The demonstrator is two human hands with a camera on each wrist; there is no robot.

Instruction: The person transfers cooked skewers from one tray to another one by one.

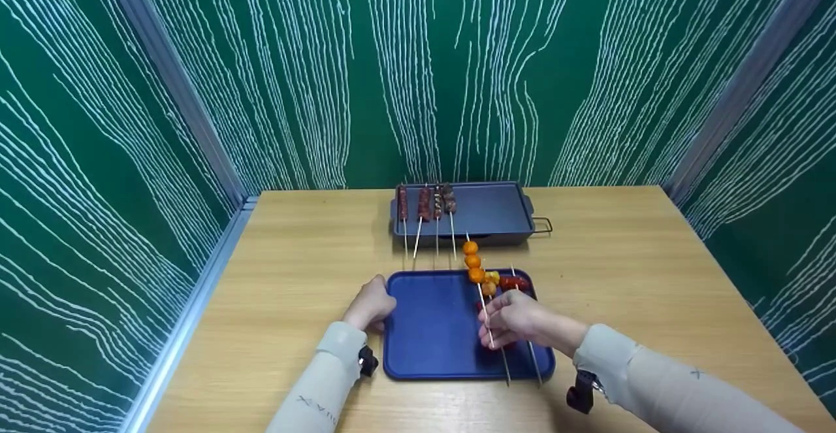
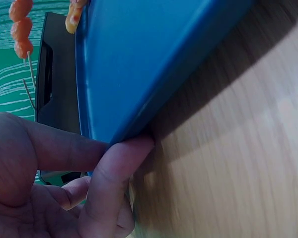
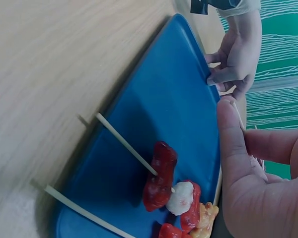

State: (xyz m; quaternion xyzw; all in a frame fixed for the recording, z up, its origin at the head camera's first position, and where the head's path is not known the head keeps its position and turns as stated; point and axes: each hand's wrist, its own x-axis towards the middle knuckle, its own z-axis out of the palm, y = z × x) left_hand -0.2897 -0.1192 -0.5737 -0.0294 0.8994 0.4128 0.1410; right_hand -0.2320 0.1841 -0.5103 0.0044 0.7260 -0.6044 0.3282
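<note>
My left hand [image 1: 373, 302] grips the left edge of a blue tray [image 1: 428, 328]; in the left wrist view thumb and finger pinch its rim [image 2: 154, 94]. My right hand [image 1: 516, 320] pinches the stick of a skewer [image 1: 473, 261] threaded with orange balls. This skewer points away from me, raised over the tray's right half, its tip toward the grill. Beneath the right hand, more skewers lie on the tray, partly hidden by it. They carry red sausage pieces [image 3: 161, 173], a white ball [image 3: 180, 200] and a yellowish piece [image 3: 206, 218].
Behind the tray stands a dark rectangular grill [image 1: 493, 208] with a wire handle [image 1: 542, 225] at its right. Several meat skewers [image 1: 424, 203] lie on its left half, sticks jutting over the front edge. Green panels [image 1: 444, 93] with white wavy lines enclose the wooden table [image 1: 294, 256].
</note>
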